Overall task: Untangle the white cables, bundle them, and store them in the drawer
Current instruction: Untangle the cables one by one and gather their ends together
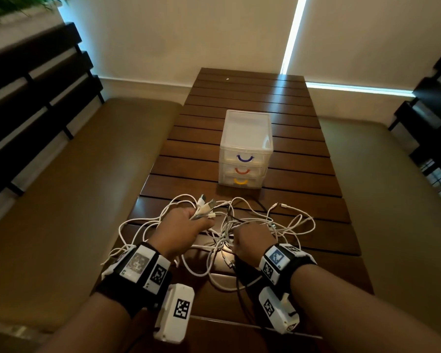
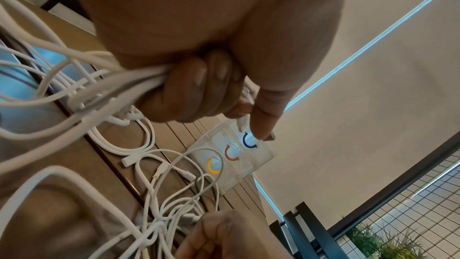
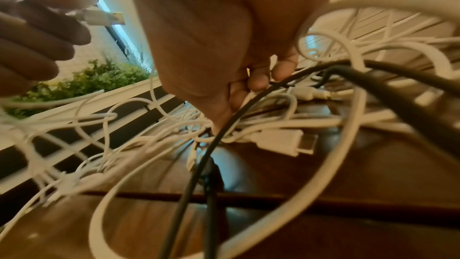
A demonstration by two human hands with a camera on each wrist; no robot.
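Note:
A tangle of white cables [image 1: 224,233] lies on the near end of the dark slatted table [image 1: 239,93]. My left hand [image 1: 186,225] grips a bunch of cable ends, and their connectors [image 1: 205,203] stick out past the thumb. In the left wrist view its fingers [image 2: 199,90] curl round several white strands [image 2: 139,82]. My right hand [image 1: 252,238] is fisted in the middle of the tangle, its curled fingers [image 3: 259,80] pinching white strands. A clear three-drawer unit [image 1: 245,138] stands beyond the cables, all its drawers shut.
A black cable [image 3: 181,214] runs through the white tangle under my right hand. Brown cushioned benches flank the table on the left [image 1: 87,161] and right [image 1: 392,174]. Bare slats stretch behind the drawer unit to the wall.

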